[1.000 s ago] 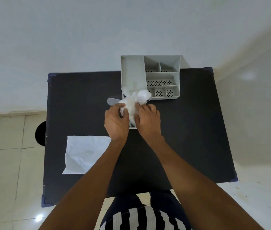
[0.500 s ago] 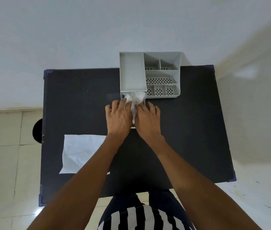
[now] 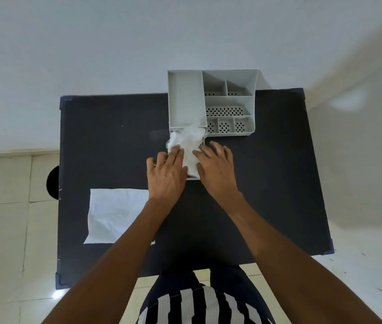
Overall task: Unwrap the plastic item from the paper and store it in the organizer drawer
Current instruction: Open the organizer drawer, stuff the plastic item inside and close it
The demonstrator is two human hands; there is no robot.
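Note:
A crumpled white plastic item (image 3: 186,142) lies in the pulled-out drawer (image 3: 193,177) at the front left of the grey organizer (image 3: 211,101). My left hand (image 3: 166,176) rests flat on the plastic's left side, fingers spread. On the plastic's right side my right hand (image 3: 217,168) presses down, fingers also apart. Both hands hide most of the drawer; only its near rim shows between them. The flattened white paper (image 3: 115,213) lies on the table to the left, apart from both hands.
The organizer stands at the far edge of a black table (image 3: 267,183), against a pale wall. Its right side has several small perforated compartments (image 3: 228,111). A dark round object (image 3: 53,182) shows beyond the table's left edge. My striped clothing is at the bottom.
The plastic bundle has been pushed down from above the drawer into it. Both hands have gone from gripping it to lying flatter on top, fingers spread.

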